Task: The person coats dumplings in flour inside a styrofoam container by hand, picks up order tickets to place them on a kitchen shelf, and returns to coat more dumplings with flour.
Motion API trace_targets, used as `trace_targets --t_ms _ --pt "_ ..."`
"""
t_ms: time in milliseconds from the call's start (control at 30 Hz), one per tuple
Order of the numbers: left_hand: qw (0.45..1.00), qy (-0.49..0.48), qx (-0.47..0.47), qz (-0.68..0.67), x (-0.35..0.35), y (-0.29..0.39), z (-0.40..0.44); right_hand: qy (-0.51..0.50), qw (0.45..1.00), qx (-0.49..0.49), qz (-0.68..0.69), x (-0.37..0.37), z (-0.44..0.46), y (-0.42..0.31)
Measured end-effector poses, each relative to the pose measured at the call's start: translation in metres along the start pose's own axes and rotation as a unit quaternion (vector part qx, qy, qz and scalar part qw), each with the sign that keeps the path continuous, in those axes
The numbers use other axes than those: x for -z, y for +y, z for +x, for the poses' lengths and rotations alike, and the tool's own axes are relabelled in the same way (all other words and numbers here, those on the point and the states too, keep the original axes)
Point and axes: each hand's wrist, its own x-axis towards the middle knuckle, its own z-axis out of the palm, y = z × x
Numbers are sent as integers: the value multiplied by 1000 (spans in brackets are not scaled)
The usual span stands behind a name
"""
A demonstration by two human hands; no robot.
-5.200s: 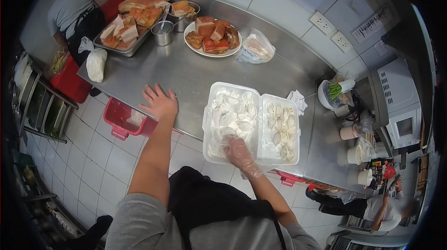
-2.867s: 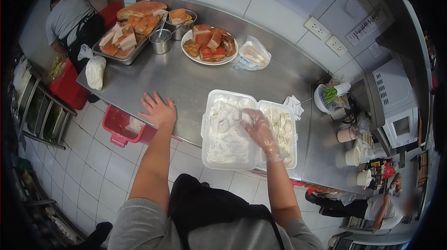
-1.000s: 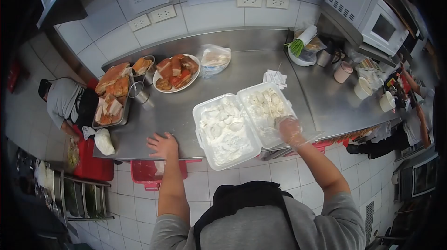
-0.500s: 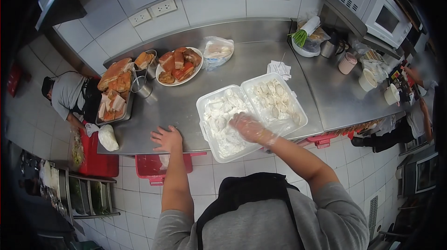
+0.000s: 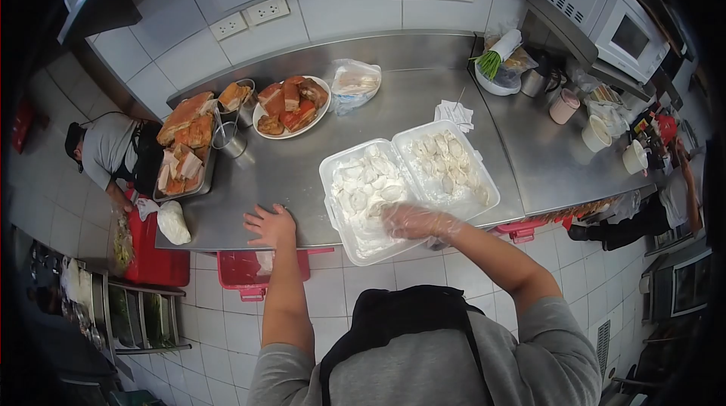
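My left hand [image 5: 270, 226] lies flat on the steel counter [image 5: 280, 171], fingers spread, holding nothing. Inside a clear plastic glove, my right hand [image 5: 412, 221] is low over the near right part of a white foam clamshell box [image 5: 330, 205]. Its fingers point down at the powder and are blurred, so I cannot tell whether they grip anything. White powder-coated pieces [image 5: 363, 185] fill the box's left half. Paler, lightly dusted pieces [image 5: 442, 160] sit in the right half.
A tray of cooked meat slabs [image 5: 185, 141] and a plate of meat pieces [image 5: 291, 107] stand at the back left. A knotted white bag [image 5: 174, 223] rests at the left edge. Red bins [image 5: 246, 273] are below. Co-workers stand left [image 5: 113, 145] and right [image 5: 677, 198].
My right hand has moved slightly right and toward me within the foam box, uncovering coated pieces. My left hand stays on the counter. The left co-worker's hand has shifted off the knotted bag.
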Motion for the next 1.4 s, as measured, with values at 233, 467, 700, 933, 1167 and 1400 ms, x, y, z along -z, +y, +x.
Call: trace_targets --t_ms 233,467,700,933,1167,1400 --pt "1000 -6 3 8 4 1 -3 128 975 -160 -83 -39 -3 -22" --pt "1000 20 5 17 -8 -2 2 113 973 -199 4 -15 16 -12" --pt "1000 10 5 8 -3 0 0 133 968 -127 -173 -6 28 -6" --pt "1000 11 4 10 1 -1 0 130 983 -129 -9 -6 21 -23" --pt "1000 9 7 16 1 1 -1 38 996 -79 -34 -21 30 -25" --pt "1000 8 8 17 -1 -1 -1 53 997 -50 3 -49 18 -18"
